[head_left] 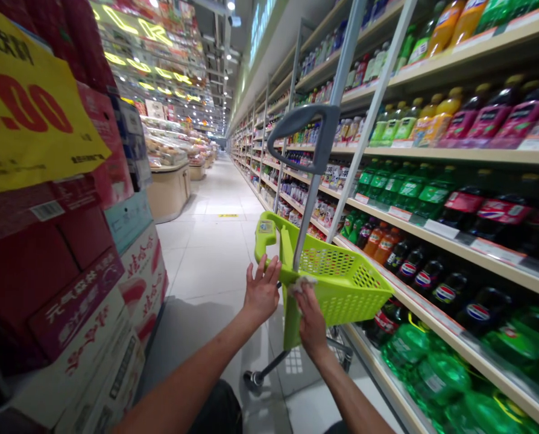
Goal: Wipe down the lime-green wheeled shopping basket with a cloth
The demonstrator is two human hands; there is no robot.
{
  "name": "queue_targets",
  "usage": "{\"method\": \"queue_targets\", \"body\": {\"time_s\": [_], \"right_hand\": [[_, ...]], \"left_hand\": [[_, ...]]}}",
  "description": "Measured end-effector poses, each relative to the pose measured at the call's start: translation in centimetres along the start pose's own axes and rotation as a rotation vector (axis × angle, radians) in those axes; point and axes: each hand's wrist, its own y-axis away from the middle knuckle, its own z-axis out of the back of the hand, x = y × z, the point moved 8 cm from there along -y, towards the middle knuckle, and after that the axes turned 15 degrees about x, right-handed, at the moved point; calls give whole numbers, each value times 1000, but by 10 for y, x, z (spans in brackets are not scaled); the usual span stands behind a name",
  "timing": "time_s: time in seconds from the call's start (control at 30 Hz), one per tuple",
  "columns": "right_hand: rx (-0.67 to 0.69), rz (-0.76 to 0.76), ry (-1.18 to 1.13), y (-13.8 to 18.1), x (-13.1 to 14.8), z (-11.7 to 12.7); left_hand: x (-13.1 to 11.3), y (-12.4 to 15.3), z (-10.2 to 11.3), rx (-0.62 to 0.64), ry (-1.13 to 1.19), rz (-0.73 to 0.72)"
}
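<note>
A bright green plastic shopping cart basket stands in front of me, with perforated sides and a grey upright pole and loop handle. My right hand presses a crumpled greyish-white cloth against the basket's near side, below the pole. To the left, my left hand has its fingers stretched out at the near left corner of the basket; whether it touches the plastic I cannot tell. Just above that hand is a green handle-like piece with a label. A caster wheel shows on the floor below.
Shelves of drink bottles run close along the right. On the left rise stacked drink cartons under a yellow price sign. A tiled aisle stretches ahead, past a rounded display stand.
</note>
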Motion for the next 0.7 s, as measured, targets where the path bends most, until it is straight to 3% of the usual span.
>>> {"method": "queue_targets", "body": {"time_s": [0.17,0.37,0.57,0.7], "right_hand": [[-32,-17,-32,-43,-10,25],[-120,-133,25,-11,-65,18],[-44,-265,8,-29,-90,15],[11,-325,-36,-32,-102,16]], "left_hand": [[0,1,5,-3,21,0],[-1,-3,18,29,52,-43],[-13,0,21,-7,69,17],[-24,3,22,11,53,-18]]}}
